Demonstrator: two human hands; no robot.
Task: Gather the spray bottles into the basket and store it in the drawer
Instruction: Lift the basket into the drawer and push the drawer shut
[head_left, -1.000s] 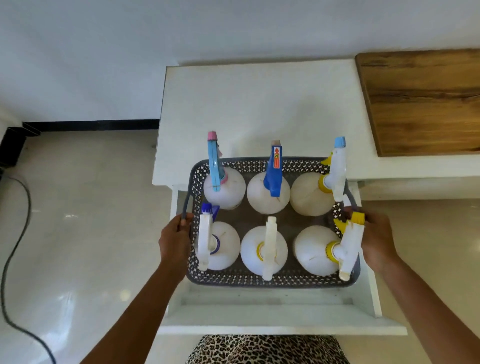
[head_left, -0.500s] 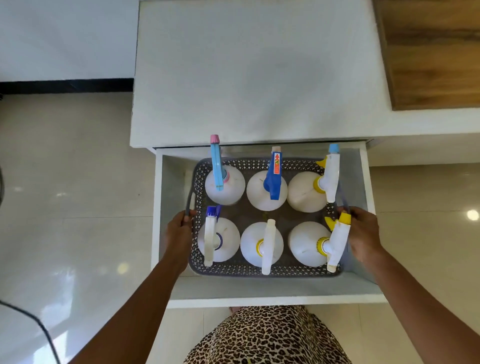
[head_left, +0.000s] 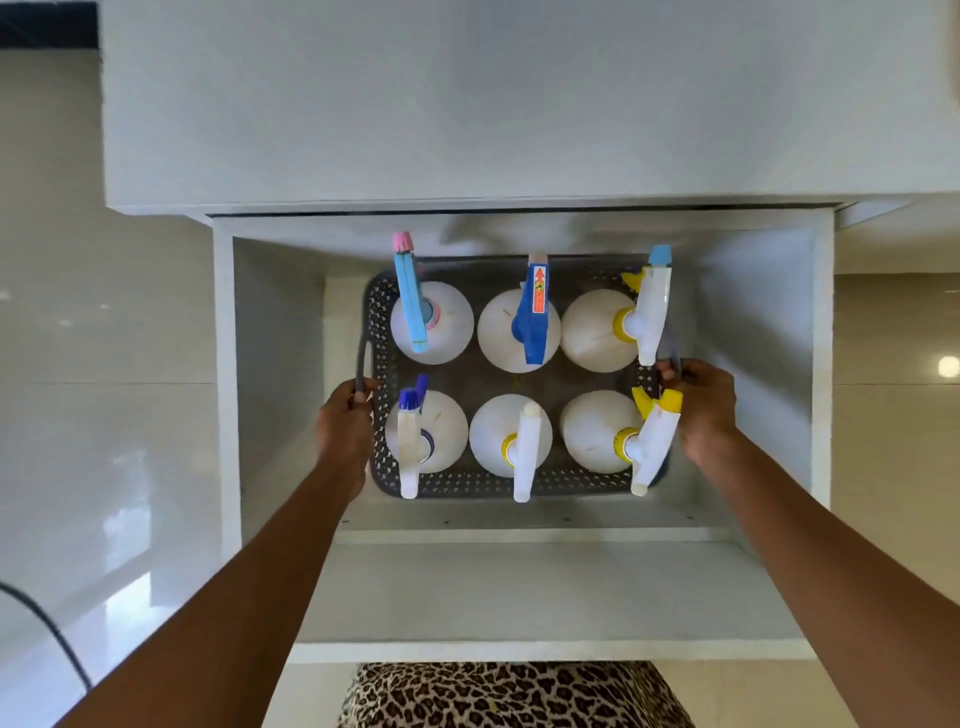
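A dark grey perforated basket (head_left: 467, 484) holds several white spray bottles in two rows, among them one with a light blue trigger (head_left: 413, 306) and one with a dark blue trigger (head_left: 535, 317). The basket sits low inside the open white drawer (head_left: 519, 582). My left hand (head_left: 345, 421) grips the basket's left handle. Around the right handle, beside a yellow-capped sprayer (head_left: 654, 441), my right hand (head_left: 701, 410) is closed.
The white cabinet top (head_left: 467, 104) overhangs the drawer's back edge. Glossy floor tiles lie on both sides, and a black cable (head_left: 52, 639) runs at the lower left. Leopard-print clothing (head_left: 509, 696) shows below the drawer front.
The basket has gone down from above the drawer rim to deep inside the drawer, both hands still on its handles. The view has tilted further downward.
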